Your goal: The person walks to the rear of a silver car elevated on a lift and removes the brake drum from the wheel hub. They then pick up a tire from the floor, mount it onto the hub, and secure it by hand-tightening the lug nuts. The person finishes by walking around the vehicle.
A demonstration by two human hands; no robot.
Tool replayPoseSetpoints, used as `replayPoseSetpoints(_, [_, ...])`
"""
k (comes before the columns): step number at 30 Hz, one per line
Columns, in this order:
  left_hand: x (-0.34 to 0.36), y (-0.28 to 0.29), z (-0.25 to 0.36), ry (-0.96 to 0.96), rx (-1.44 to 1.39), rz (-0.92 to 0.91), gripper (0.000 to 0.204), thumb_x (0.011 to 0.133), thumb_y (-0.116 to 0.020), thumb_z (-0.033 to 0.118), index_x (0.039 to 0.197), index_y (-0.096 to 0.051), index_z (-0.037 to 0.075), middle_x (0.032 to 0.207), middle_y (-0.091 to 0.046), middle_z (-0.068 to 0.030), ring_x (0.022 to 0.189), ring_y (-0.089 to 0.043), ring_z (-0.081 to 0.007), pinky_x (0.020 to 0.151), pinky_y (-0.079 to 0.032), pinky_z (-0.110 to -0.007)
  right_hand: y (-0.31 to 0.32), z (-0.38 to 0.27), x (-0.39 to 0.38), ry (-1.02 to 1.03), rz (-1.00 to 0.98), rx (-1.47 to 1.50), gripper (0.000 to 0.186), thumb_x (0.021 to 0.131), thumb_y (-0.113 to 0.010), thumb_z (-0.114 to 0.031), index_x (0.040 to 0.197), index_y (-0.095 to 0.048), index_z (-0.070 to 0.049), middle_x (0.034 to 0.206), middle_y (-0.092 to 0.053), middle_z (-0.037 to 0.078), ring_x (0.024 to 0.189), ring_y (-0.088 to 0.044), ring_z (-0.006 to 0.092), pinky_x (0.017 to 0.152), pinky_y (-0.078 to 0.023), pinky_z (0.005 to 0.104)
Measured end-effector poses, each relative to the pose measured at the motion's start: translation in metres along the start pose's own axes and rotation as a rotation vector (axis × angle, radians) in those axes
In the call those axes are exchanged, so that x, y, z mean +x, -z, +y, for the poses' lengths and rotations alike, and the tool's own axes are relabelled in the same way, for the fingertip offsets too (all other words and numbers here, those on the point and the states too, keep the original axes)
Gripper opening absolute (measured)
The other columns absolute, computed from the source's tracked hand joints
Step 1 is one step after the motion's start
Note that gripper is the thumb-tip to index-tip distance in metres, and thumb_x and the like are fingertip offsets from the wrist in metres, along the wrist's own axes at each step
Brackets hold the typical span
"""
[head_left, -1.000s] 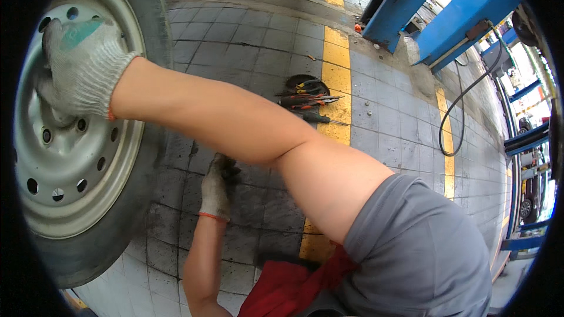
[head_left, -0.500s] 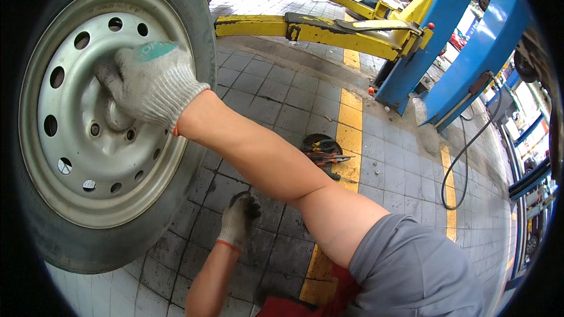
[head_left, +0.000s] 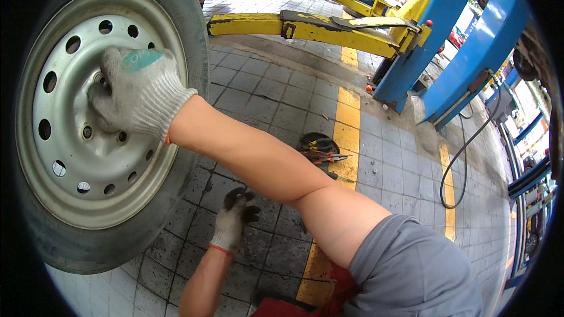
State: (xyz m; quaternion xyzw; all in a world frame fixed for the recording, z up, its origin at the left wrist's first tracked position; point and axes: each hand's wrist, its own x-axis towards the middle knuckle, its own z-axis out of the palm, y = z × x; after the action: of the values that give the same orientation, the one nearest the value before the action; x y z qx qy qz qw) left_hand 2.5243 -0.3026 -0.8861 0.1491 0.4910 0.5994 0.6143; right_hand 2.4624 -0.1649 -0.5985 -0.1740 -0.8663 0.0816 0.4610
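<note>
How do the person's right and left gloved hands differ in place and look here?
The right hand is at the middle of the wheel, while the left hand is lower, over the floor. The right hand shows a green patch; the left hand shows dark fingers. Both wear pale knit gloves with orange edging.

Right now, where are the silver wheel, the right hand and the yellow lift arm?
Silver wheel [head_left: 69, 105]: head view, on its metal disc.
Right hand [head_left: 135, 87]: head view, on the gloved back.
Yellow lift arm [head_left: 329, 34]: head view, midway along its side.
</note>
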Motion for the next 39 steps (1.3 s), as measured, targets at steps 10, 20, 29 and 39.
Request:
replayPoseSetpoints(10, [-0.023,0.006,0.037,-0.328,0.109,0.058,0.044,0.116,-0.059,0.038,0.137,-0.069,0.000,0.091,-0.069,-0.0029,0.072,-0.060,-0.0139,0.067,-0.048,-0.032,0.018,0.008,0.010,-0.060,-0.339,0.086,0.055,0.105,-0.059,-0.053,0.122,-0.072,-0.003,0.109,-0.079,0.019,0.104,-0.077,0.0393,0.099,-0.057,0.0561])
replayPoseSetpoints(20, [-0.059,0.007,0.082,-0.646,-0.005,0.331,0.038,0.108,-0.069,0.022,0.139,-0.069,0.002,0.115,-0.076,-0.0069,0.077,-0.057,-0.0122,0.068,-0.045,-0.030,0.009,0.009,0.005,0.262,-0.218,-0.250,0.030,0.106,-0.061,-0.031,0.109,-0.081,-0.009,0.103,-0.081,0.014,0.093,-0.081,0.0315,0.079,-0.066,0.0467])
replayPoseSetpoints(29, [-0.109,-0.009,0.143,-0.763,-0.043,0.205,0.029,0.111,-0.065,0.022,0.137,-0.061,0.009,0.115,-0.070,-0.0033,0.075,-0.057,-0.0130,0.060,-0.043,-0.030,0.084,0.035,-0.033,0.307,-0.890,0.422,0.040,0.093,-0.085,-0.024,0.126,-0.074,-0.006,0.104,-0.077,0.006,0.093,-0.072,0.0132,0.083,-0.060,0.0330])
replayPoseSetpoints(39, [-0.104,-0.029,0.145,-0.719,0.106,0.335,0.033,0.117,-0.057,0.031,0.137,-0.062,0.005,0.108,-0.071,-0.0051,0.081,-0.063,-0.0140,0.063,-0.048,-0.030,0.040,0.068,-0.060,0.522,-0.737,0.570,0.044,0.092,-0.080,-0.031,0.131,-0.071,-0.011,0.122,-0.075,0.014,0.114,-0.074,0.0353,0.099,-0.060,0.0444])
